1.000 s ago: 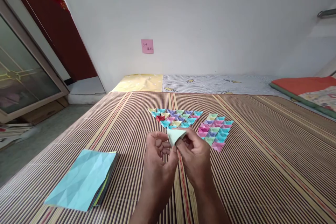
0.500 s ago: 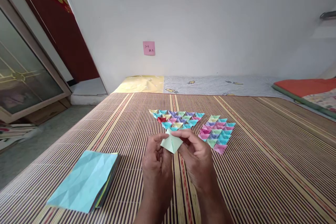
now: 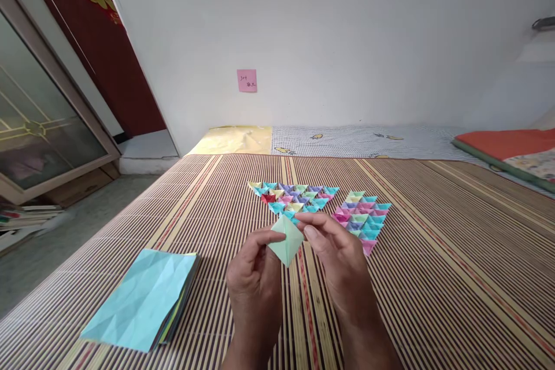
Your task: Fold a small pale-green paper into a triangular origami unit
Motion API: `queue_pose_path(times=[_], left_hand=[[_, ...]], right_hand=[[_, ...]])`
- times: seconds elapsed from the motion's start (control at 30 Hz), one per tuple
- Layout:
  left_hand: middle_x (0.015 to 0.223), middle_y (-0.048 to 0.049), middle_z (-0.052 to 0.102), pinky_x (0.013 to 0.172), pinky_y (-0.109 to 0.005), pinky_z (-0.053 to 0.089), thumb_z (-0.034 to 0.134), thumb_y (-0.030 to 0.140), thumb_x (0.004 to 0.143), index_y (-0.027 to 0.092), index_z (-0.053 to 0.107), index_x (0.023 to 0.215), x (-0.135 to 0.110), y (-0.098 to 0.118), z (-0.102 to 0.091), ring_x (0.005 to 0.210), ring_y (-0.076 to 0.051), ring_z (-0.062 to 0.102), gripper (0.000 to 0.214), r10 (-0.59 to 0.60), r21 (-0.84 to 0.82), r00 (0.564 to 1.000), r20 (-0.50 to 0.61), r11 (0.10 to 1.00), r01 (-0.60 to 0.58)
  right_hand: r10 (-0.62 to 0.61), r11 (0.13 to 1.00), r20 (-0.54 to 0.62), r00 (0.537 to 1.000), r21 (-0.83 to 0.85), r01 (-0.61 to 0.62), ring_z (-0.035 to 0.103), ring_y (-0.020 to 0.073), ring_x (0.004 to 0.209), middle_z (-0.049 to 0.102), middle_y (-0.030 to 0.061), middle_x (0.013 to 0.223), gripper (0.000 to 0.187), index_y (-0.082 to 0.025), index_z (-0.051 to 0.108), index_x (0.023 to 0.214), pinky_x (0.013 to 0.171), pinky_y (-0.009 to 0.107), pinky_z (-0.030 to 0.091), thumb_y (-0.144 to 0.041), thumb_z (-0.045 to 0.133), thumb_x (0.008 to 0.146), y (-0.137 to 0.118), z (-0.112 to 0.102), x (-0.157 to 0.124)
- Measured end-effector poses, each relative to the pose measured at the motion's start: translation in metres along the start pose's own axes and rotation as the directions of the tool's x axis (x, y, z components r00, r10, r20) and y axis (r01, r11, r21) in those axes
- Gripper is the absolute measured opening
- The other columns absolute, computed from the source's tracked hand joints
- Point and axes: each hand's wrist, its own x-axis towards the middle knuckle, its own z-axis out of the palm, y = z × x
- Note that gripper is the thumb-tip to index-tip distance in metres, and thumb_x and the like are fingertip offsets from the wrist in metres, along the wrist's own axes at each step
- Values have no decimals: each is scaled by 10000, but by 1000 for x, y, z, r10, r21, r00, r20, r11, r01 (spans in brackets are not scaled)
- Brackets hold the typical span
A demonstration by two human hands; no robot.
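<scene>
A pale green origami paper [image 3: 287, 245], folded into a diamond with a crease down its middle, is held above the mat. My left hand [image 3: 255, 269] pinches its left side, thumb on the front face and the other fingers behind. At the upper right edge of the paper, the fingertips of my right hand [image 3: 338, 254] are closed against it. Just beyond my hands, small folded paper boats [image 3: 312, 196] in several colours lie in rows. A second group of folded paper boats [image 3: 368, 218] is partly covered by my right hand.
A stack of coloured paper [image 3: 141, 300], light blue on top, lies at the left on the striped mat [image 3: 208, 300]. Folded orange bedding [image 3: 507, 143] is at the far right. A pink note [image 3: 247, 81] is stuck on the wall [image 3: 347, 40] ahead.
The green paper has gone from a peaked shape with a broad base to a flatter diamond. My right hand has shifted slightly right, and my left hand slightly left.
</scene>
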Motion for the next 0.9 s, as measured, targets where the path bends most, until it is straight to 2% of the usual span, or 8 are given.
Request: queue_pose_path(times=[0.17,0.37,0.67,0.77,0.9], left_hand=[[902,-42,790,748,-281,537,718,131,850,258,803,779,-1,4,5,860,-227,725,169,-11,-61,999,34,998,14],[901,-52,792,652,-264,493,719,116,829,241,782,719,-2,3,6,775,-209,695,177,-9,-49,999,47,999,11],[900,-53,792,692,-282,502,674,109,857,248,775,722,0,2,3,789,-212,712,218,67,-49,984,163,997,-59],[911,-54,795,699,-298,507,673,124,863,256,768,719,1,3,2,803,-227,710,217,49,-32,980,195,999,-44],[925,-62,792,700,-308,510,675,141,880,253,766,730,3,4,-4,799,-232,704,207,49,-30,967,248,999,-43]], right_hand=[[-11,999,-2,1000,-49,11,665,181,828,707,14,879,131,-260,800,966,744,294,551,-329,689,958,-2,3,1],[-18,996,-37,999,-91,15,618,168,733,646,-2,776,120,-240,788,930,680,292,518,-316,697,945,-5,1,0],[-37,989,25,999,-144,40,604,160,735,672,-3,801,156,-238,784,952,664,283,470,-317,652,978,-9,-6,-1],[-39,988,38,999,-146,44,626,171,786,694,10,857,161,-229,778,951,704,291,479,-315,643,979,-12,-7,-2],[-28,988,43,999,-150,35,575,159,712,656,-1,788,158,-218,755,901,636,283,442,-302,637,964,-14,-6,-2]])
